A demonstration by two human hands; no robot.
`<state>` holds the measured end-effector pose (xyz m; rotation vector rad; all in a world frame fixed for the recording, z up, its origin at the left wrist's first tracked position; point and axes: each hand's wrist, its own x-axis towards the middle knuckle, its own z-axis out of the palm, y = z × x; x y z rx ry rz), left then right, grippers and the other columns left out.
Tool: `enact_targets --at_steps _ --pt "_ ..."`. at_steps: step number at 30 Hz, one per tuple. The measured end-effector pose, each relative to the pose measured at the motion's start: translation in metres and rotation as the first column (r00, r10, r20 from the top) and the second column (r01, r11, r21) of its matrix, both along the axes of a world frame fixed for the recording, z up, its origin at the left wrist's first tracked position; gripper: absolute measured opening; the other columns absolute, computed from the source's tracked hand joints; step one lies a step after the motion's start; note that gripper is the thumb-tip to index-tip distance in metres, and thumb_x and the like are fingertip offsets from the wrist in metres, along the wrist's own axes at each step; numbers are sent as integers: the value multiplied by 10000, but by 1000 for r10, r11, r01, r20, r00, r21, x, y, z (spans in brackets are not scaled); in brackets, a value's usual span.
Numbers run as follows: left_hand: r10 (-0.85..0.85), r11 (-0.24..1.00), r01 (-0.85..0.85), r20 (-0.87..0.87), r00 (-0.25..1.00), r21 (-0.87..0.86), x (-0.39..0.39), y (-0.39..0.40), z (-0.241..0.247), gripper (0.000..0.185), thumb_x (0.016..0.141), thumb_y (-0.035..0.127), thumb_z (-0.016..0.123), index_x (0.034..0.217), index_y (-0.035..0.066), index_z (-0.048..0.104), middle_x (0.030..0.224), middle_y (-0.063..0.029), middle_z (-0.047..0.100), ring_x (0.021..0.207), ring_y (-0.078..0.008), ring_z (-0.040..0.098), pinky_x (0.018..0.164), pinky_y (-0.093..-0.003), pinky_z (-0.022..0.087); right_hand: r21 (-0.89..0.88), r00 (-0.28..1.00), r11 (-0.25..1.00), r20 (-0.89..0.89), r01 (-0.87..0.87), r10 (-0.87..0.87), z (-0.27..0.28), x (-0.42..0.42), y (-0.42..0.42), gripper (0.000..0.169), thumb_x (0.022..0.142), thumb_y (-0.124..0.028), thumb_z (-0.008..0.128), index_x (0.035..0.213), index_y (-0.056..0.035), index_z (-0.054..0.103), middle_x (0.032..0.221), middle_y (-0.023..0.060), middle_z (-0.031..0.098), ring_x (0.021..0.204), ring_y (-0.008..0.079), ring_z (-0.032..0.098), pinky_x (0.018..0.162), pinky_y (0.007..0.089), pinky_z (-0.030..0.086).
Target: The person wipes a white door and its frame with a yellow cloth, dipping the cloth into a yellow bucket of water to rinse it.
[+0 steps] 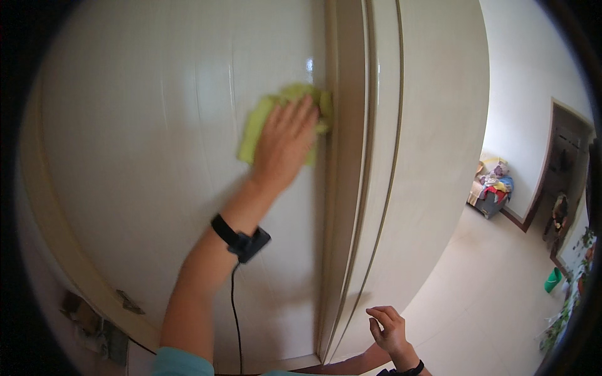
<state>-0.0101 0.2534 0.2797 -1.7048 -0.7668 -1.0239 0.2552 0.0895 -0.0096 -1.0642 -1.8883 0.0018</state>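
Observation:
My left hand point(286, 145) lies over a yellow-green cleaning cloth point(256, 134) and holds it flat to a white door panel point(141, 178). The cloth bunches up around the fingertips, beside the raised door frame point(345, 188). Some blur shows on this hand and the cloth. On the left wrist is a black strap with a small dark device point(251, 244), from which a black cable hangs. Lower down, my right hand point(389, 326) holds nothing; its fingers are half bent, with the thumb apart, near the frame's outer face.
A metal hinge point(130, 302) sits at the door's lower left edge. To the right, a tiled floor point(475, 268) leads to a sofa with cloths and a cushion point(494, 181), an open doorway point(562, 155), a green bucket point(553, 280) and leafy plants point(557, 329).

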Motion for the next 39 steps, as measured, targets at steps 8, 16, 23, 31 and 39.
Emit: enact_targets --at_steps 8,16,23,31,39 --pt "-545 627 757 590 595 -185 68 10 -167 508 900 11 398 1389 -30 268 1458 -240 216 1340 -391 242 1091 -411 221 -44 999 999 -35 6 -8 -9 8 0 236 732 10 641 955 -67 644 893 88 636 781 259 627 636 341 530" --pt "-490 405 856 714 501 -322 63 -22 -308 470 947 53 379 1400 -2 268 1487 -218 154 1378 -357 151 1105 -372 162 -146 995 988 -95 -44 31 -16 2 -5 214 744 1 639 948 -62 648 899 104 632 786 260 637 645 338 530" --pt "-635 534 823 552 541 -192 70 0 -268 479 919 4 427 1386 35 327 1479 -221 181 1371 -370 180 1100 -398 175 -44 996 995 -8 -84 84 -25 4 1 197 753 -17 640 944 -66 654 882 96 642 781 256 638 649 333 530" --pt "-664 709 695 443 603 117 31 -10 -25 434 939 66 428 1367 32 362 1380 -179 402 1296 -311 363 1050 -362 323 -39 997 998 -54 -57 54 -34 6 -4 215 748 21 631 947 -60 648 889 108 633 767 263 632 643 336 529" --pt "47 988 -57 -73 996 -142 -20 -26 -53 487 844 86 565 1315 58 445 1388 -138 396 1284 -308 361 1041 -461 300 -62 999 998 -45 -19 17 -35 -5 -9 213 733 17 634 930 -63 648 879 100 629 775 267 625 633 346 525"
